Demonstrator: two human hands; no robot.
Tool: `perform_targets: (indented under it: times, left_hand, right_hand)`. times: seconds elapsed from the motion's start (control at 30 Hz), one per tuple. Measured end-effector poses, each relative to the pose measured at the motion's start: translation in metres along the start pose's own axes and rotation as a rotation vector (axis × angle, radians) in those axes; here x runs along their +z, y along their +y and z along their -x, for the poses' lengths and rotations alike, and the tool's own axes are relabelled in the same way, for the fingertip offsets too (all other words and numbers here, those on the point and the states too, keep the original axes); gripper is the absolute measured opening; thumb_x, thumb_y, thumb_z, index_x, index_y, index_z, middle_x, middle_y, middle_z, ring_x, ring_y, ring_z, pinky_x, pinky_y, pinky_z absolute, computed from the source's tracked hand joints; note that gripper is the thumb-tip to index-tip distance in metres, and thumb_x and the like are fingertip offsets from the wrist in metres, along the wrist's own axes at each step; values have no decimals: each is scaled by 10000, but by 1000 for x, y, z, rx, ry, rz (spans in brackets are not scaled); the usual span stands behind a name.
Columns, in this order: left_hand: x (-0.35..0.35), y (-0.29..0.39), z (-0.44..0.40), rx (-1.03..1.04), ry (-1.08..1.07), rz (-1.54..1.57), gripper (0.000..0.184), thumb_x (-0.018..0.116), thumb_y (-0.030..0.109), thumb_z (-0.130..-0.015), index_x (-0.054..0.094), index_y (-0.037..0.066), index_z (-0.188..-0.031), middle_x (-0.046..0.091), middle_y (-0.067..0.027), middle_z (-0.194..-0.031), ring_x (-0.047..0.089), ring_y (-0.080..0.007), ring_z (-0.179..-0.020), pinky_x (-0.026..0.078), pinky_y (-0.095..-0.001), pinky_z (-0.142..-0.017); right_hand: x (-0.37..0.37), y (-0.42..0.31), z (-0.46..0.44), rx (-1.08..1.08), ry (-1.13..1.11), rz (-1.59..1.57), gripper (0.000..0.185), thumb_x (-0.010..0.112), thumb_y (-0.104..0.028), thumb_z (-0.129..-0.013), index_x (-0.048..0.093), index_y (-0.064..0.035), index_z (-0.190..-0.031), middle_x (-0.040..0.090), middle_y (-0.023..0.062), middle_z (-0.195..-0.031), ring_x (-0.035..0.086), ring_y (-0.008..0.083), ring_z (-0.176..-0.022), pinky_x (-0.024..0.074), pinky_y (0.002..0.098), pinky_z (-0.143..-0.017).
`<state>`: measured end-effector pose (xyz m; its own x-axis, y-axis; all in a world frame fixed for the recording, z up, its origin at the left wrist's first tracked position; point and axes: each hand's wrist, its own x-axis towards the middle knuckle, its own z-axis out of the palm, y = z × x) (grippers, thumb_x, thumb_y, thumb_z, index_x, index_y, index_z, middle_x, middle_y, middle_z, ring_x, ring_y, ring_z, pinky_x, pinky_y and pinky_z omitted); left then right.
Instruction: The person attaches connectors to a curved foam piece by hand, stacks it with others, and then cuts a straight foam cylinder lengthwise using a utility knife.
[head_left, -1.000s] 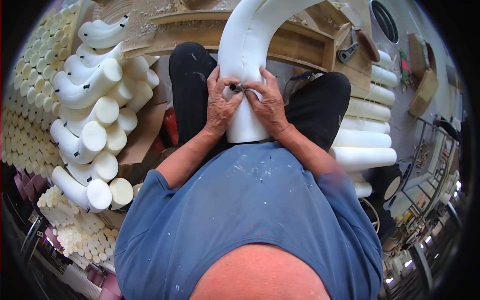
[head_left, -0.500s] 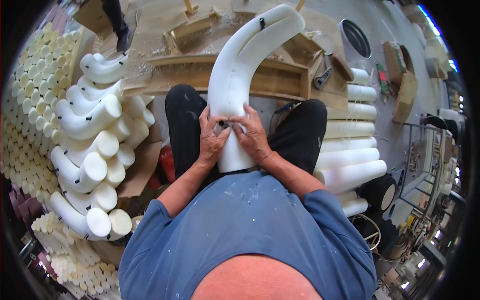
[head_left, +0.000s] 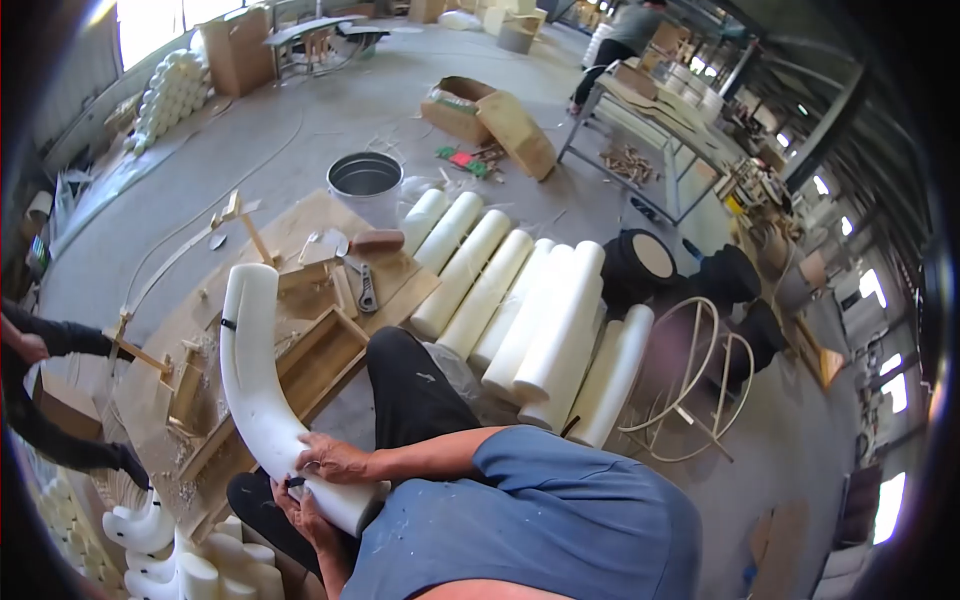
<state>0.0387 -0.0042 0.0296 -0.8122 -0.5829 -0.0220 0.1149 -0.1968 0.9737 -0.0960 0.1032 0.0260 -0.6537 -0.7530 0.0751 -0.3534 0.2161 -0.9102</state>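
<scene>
A curved white foam tube lies across my lap, its far end raised over the wooden form. My left hand grips its near side, fingers beside a small black clip or strap. From the other side, my right hand presses on the same tube, thumb and fingers drawn in near that black piece. Part of the fingers is hidden, so their exact hold on it does not show. Another black clip sits farther up the tube, at a lengthwise slit.
Straight white foam tubes lie to my right, beside a wire frame. An adjustable wrench rests on the board. Curved tubes are piled at lower left, near another person's arm. A metal bucket stands beyond.
My view has swung to the right and up, showing more of the floor and workshop. Both hands remain on the curved tube at the near black piece.
</scene>
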Motion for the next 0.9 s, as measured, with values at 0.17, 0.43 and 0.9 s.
perform_targets:
  times: [0.17,0.43,0.9]
  left_hand:
    - [3,0,0,-39,47,-43,479,569,61,-904,481,40,-1375,340,-137,-1561,410,-288,-1381,343,-414,-1159]
    - [1,-15,-9,10,131,-316,316,560,88,-908,586,35,-1218,346,-179,-1534,382,-332,-1406,330,-436,-1157]
    - [1,-24,-11,68,164,-391,273,651,73,-861,638,40,-1132,433,-201,-1433,395,-356,-1381,300,-457,-1173]
  right_hand:
    - [-7,-10,7,56,41,-177,191,678,-132,-891,723,-100,-1074,467,309,-1439,456,461,-1348,378,468,-1133]
    - [1,-8,1,94,-9,43,166,690,-207,-884,755,-121,-1010,481,255,-1438,447,449,-1353,367,475,-1148]
    - [8,20,-2,-81,30,26,144,711,-165,-828,776,-127,-951,562,248,-1241,576,444,-1129,485,443,-999]
